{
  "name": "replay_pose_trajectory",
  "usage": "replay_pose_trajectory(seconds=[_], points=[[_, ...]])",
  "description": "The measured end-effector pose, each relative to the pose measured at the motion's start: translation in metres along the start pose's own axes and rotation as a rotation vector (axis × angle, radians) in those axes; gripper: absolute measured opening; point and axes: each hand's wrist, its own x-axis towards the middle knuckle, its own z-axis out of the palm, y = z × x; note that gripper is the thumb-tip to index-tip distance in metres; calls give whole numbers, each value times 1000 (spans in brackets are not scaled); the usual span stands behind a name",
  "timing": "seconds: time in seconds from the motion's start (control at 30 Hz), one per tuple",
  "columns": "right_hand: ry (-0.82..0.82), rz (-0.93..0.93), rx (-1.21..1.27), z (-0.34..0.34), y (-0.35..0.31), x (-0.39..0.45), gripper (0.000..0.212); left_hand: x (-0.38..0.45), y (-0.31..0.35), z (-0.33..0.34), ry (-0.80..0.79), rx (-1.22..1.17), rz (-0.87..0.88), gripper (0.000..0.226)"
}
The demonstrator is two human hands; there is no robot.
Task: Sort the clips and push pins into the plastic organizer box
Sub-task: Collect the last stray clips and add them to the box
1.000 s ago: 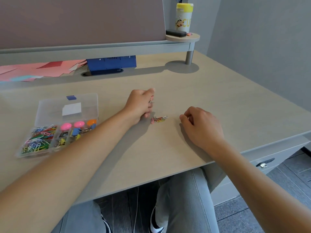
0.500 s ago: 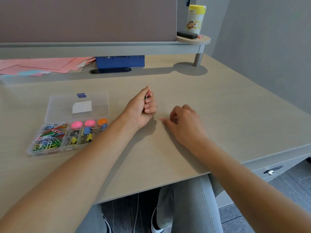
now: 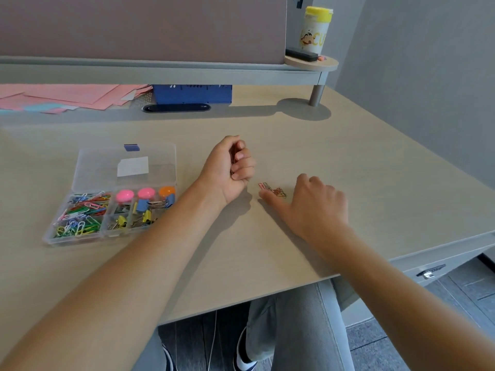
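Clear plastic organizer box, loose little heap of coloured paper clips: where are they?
Clear plastic organizer box (image 3: 80, 241): head view, front rim.
Loose little heap of coloured paper clips (image 3: 273, 190): head view, heap's middle.

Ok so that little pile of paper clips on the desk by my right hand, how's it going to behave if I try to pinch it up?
The paper clips look thin and flat on the smooth desk, so they will probably slide before they lift. They lie overlapped, so a few may come up hooked together. They look light, and some could drop from the right hand.
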Motion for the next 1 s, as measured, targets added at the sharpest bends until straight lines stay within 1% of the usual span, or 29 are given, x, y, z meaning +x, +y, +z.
replay_pose_trajectory(seconds=[0.1,0.2,0.23,0.3,0.33,0.37,0.43,0.57,0.67,0.83,0.93,1.0], points=[[-50,-20,-99,-8,-18,7,81,-2,7,-4,32,-24,54,34],[-97,-68,-189,-14,-32,17,70,-7,12,-8,55,-36,90,35],[-115,-112,-222,-16,-36,20,62,-8,12,-8,60,-43,95,35],[-153,-264,-342,-16,-41,24,26,-11,13,-9,69,-58,102,35],[-182,-307,-385,-17,-44,24,18,-12,13,-9,76,-63,104,35],[-209,-315,-399,-19,-47,23,17,-13,13,-9,83,-64,105,35],[-256,-299,-373,-24,-48,23,8,-15,13,-10,93,-58,104,34],[-293,-276,-334,-28,-48,26,15,-15,11,-11,107,-33,97,34],[-287,-260,-295,-24,-47,26,19,-14,9,-11,112,-3,90,36],[-242,-293,-221,-18,-41,25,13,-13,7,-11,112,26,80,35],[-178,-314,-156,-9,-29,30,7,-12,6,-12,115,44,76,35],[-140,-329,-110,-2,-19,36,15,-11,5,-12,112,51,75,35]])
